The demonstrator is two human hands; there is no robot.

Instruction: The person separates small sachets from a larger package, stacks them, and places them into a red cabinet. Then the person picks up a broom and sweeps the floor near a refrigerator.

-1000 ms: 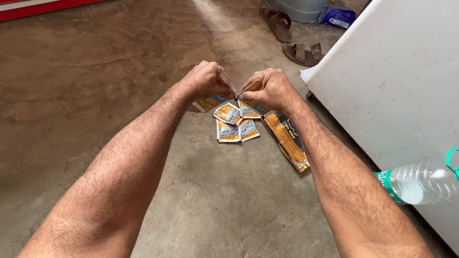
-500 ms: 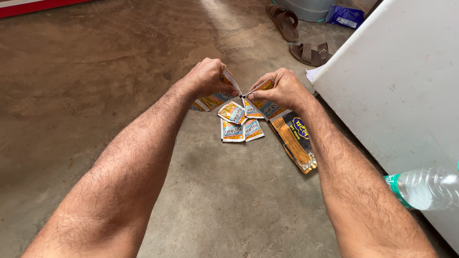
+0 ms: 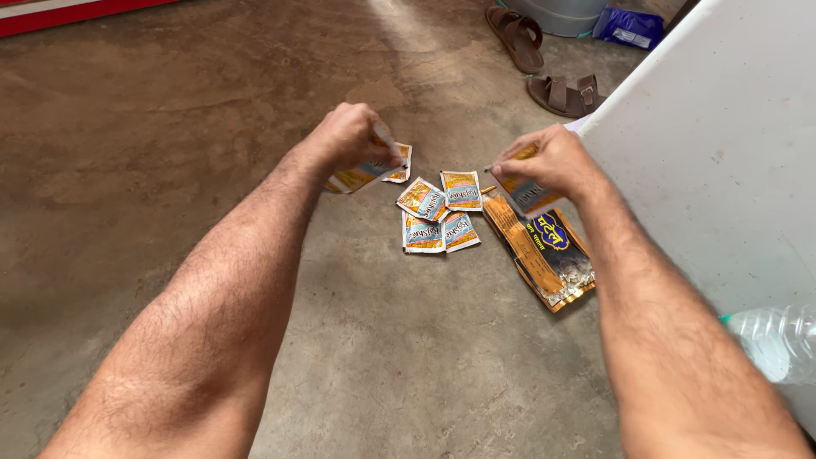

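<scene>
My sachets (image 3: 442,212) are orange with pale blue bands; the larger packet (image 3: 544,251) is orange, black and blue; the sandals (image 3: 544,64) are brown.

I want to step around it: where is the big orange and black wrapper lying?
In the head view, the big wrapper lies flat on the floor, right of the small sachets, below the right hand.

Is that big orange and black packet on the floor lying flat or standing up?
Lying flat. The large packet rests face-up on the concrete floor beside the small sachets, its printed side fully visible.
</scene>
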